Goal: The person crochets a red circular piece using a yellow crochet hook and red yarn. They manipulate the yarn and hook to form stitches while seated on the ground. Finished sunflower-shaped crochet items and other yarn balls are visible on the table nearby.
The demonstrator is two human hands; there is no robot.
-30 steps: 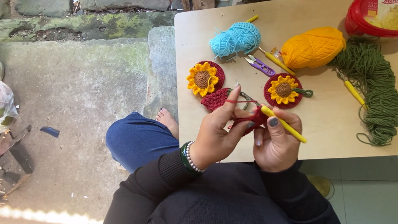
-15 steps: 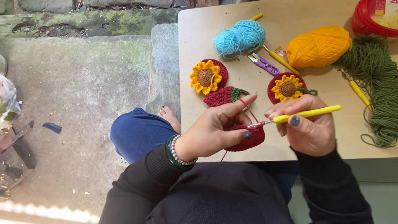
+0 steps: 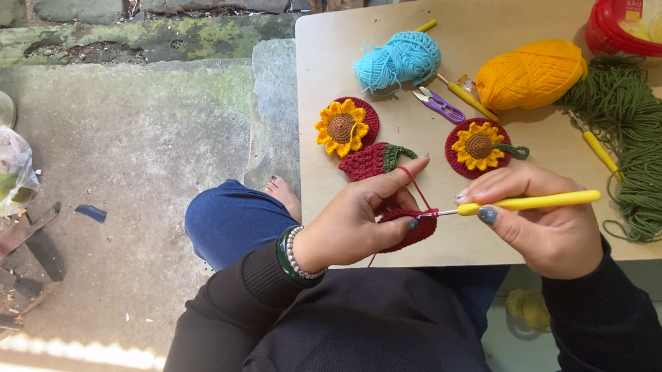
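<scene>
My left hand point(image 3: 357, 214) pinches a small dark red crochet piece point(image 3: 414, 226), with red yarn looped over its raised forefinger. My right hand point(image 3: 549, 225) grips a yellow-handled crochet hook point(image 3: 527, 203) whose metal tip is in the red piece. Both hands hover over the near edge of a wooden table point(image 3: 458, 244). Just beyond them lie two finished sunflower coasters point(image 3: 342, 126) point(image 3: 479, 145) and a red crochet strawberry point(image 3: 372, 162).
Farther back on the table are a blue yarn ball point(image 3: 399, 60), an orange yarn ball point(image 3: 530, 74), a green yarn skein point(image 3: 636, 135), purple snips point(image 3: 438, 102), spare yellow hooks and a red tub point(image 3: 654, 24). Left is a stone floor with a plastic bag point(image 3: 0, 175) and clutter.
My hands rose off my lap toward the table edge. The hook swung from pointing down-right to nearly level, its tip now in the red piece.
</scene>
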